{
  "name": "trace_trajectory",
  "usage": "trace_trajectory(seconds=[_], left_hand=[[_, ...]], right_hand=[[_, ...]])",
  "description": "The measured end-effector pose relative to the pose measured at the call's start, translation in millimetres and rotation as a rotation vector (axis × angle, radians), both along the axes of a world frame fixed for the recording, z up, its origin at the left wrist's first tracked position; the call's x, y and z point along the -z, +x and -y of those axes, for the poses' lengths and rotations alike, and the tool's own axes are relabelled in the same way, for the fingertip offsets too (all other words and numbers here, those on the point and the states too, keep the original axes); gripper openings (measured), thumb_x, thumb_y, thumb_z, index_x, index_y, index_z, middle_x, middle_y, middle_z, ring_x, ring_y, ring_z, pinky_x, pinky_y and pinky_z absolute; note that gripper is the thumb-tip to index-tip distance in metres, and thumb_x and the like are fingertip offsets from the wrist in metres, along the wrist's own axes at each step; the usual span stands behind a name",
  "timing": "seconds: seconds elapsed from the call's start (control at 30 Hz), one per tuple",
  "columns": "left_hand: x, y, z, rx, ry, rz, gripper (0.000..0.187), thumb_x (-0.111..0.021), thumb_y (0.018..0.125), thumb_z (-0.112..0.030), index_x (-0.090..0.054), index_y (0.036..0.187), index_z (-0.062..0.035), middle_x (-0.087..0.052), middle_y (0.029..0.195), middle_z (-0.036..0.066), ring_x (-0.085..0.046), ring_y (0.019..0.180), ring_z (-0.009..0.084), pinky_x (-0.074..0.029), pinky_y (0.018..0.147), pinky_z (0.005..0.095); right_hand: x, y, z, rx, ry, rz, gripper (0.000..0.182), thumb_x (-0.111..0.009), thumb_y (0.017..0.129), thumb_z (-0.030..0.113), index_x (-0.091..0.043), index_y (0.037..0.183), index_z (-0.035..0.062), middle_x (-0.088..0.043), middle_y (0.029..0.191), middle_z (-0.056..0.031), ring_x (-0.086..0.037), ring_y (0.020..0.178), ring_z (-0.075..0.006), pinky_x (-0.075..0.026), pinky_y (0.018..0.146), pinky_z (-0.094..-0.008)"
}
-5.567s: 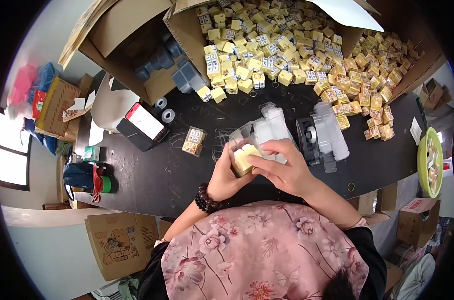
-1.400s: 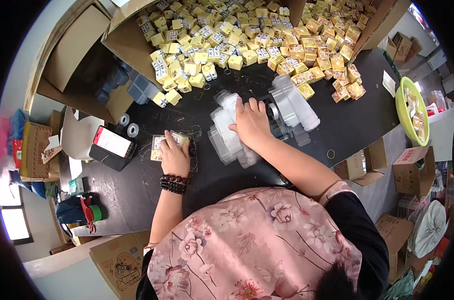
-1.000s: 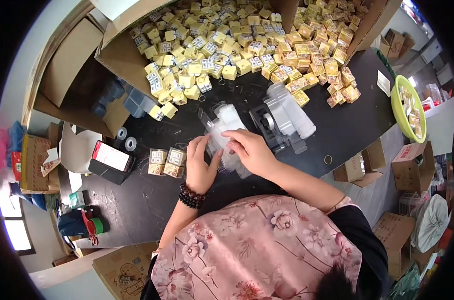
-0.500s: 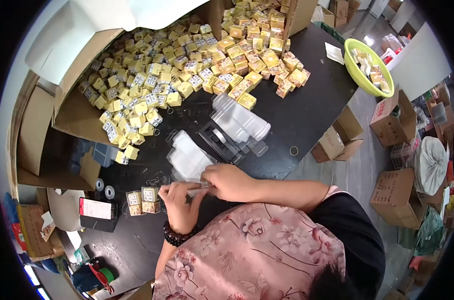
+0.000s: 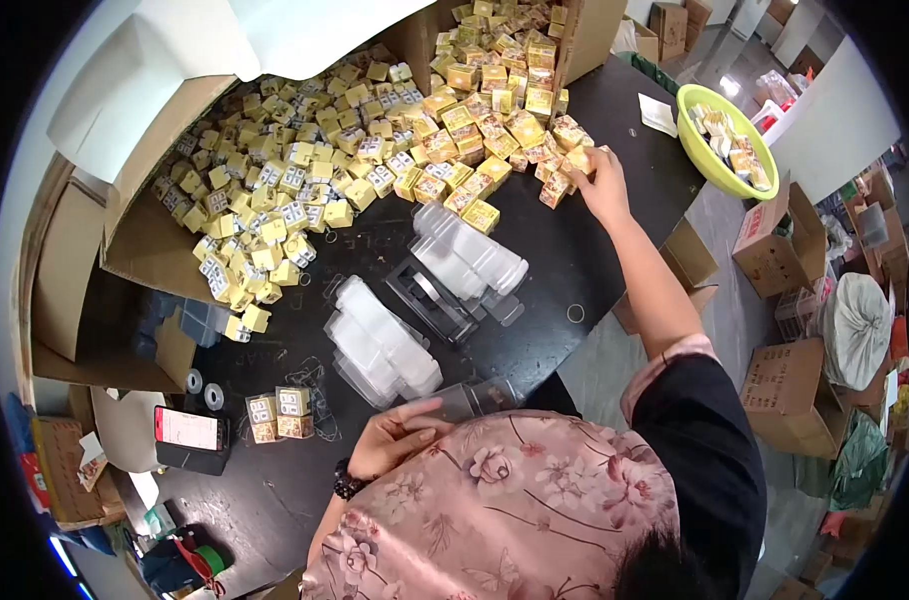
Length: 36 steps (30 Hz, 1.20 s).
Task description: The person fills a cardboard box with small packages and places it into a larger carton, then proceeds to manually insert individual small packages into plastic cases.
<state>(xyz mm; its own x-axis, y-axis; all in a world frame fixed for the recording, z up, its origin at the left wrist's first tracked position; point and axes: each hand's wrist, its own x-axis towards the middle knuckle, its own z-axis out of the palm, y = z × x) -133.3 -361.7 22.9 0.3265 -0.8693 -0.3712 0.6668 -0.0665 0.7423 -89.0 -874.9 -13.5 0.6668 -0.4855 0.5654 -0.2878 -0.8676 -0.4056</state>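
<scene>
Near the table's front edge, my left hand is closed at the left end of a clear plastic case, which lies partly behind my clothing. Out at the right end of the pile, my right hand has its fingers on a small yellow-orange box. Many similar small boxes are heaped around and to the left of it. Between my hands lie stacked clear plastic cases, a black tape holder and a second stack of clear cases.
Two packed boxes stand left of my left hand, near two tape rolls and a phone. A yellow-green basin with packets sits at the far right. Rubber bands lie on the black table. Cardboard boxes crowd the floor.
My right hand has left the clear plastic case and reached forward and right to the box pile. My left hand has moved slightly right and down, close to my body.
</scene>
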Motion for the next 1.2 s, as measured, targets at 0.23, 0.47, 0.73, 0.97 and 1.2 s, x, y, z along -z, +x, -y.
trace_trajectory(seconds=[0.23,0.47,0.73,0.97,1.2], left_hand=[[-39.3,26.6,18.9,-0.440,0.095,1.016,0.092,-0.078,0.080,-0.015,-0.022,0.152,-0.0017,-0.049,0.139,0.016,-0.047,0.128,0.0235,-0.036,0.104,0.0366],[-39.9,25.6,6.6,-0.595,0.154,1.129,0.100,-0.081,0.077,-0.028,-0.021,0.152,-0.0037,-0.048,0.139,0.019,-0.047,0.128,0.0285,-0.036,0.105,0.0408],[-23.6,13.8,8.8,-0.649,0.190,0.976,0.088,-0.075,0.084,-0.029,-0.024,0.151,-0.0018,-0.052,0.134,0.018,-0.052,0.120,0.0267,-0.041,0.101,0.0395],[-30.2,8.6,2.8,-0.662,0.186,0.872,0.049,-0.050,0.102,-0.017,-0.036,0.144,0.0018,-0.059,0.125,0.016,-0.057,0.110,0.0188,-0.046,0.093,0.0300],[-31.0,6.5,-1.8,-0.627,0.161,1.003,0.039,-0.045,0.101,-0.006,-0.043,0.139,0.0024,-0.064,0.119,0.016,-0.063,0.102,0.0194,-0.050,0.090,0.0311]], right_hand=[[-57.9,-62.2,-236.2,-1.146,2.075,-0.239,0.033,-0.050,0.100,0.019,-0.048,0.128,0.0020,-0.062,0.115,-0.0134,-0.066,0.101,-0.0248,-0.057,0.079,-0.0373],[-36.5,-68.8,-318.6,-1.119,1.901,-0.308,0.042,-0.045,0.104,0.020,-0.033,0.142,0.0075,-0.052,0.130,-0.0058,-0.054,0.117,-0.0156,-0.046,0.097,-0.0304],[-64.8,-70.2,-330.0,-1.313,1.692,-0.231,0.067,-0.064,0.090,0.002,-0.029,0.147,0.0083,-0.042,0.138,-0.0085,-0.050,0.120,-0.0173,-0.042,0.100,-0.0316],[-71.8,-42.8,-302.6,-0.931,1.253,0.189,0.049,-0.058,0.093,-0.002,-0.040,0.138,-0.0004,-0.049,0.128,-0.0109,-0.053,0.117,-0.0170,-0.047,0.097,-0.0297],[-81.2,-40.8,-280.2,-1.055,0.927,-0.294,0.045,-0.058,0.094,0.001,-0.049,0.138,0.0049,-0.054,0.125,-0.0077,-0.055,0.107,-0.0123,-0.049,0.085,-0.0247]])
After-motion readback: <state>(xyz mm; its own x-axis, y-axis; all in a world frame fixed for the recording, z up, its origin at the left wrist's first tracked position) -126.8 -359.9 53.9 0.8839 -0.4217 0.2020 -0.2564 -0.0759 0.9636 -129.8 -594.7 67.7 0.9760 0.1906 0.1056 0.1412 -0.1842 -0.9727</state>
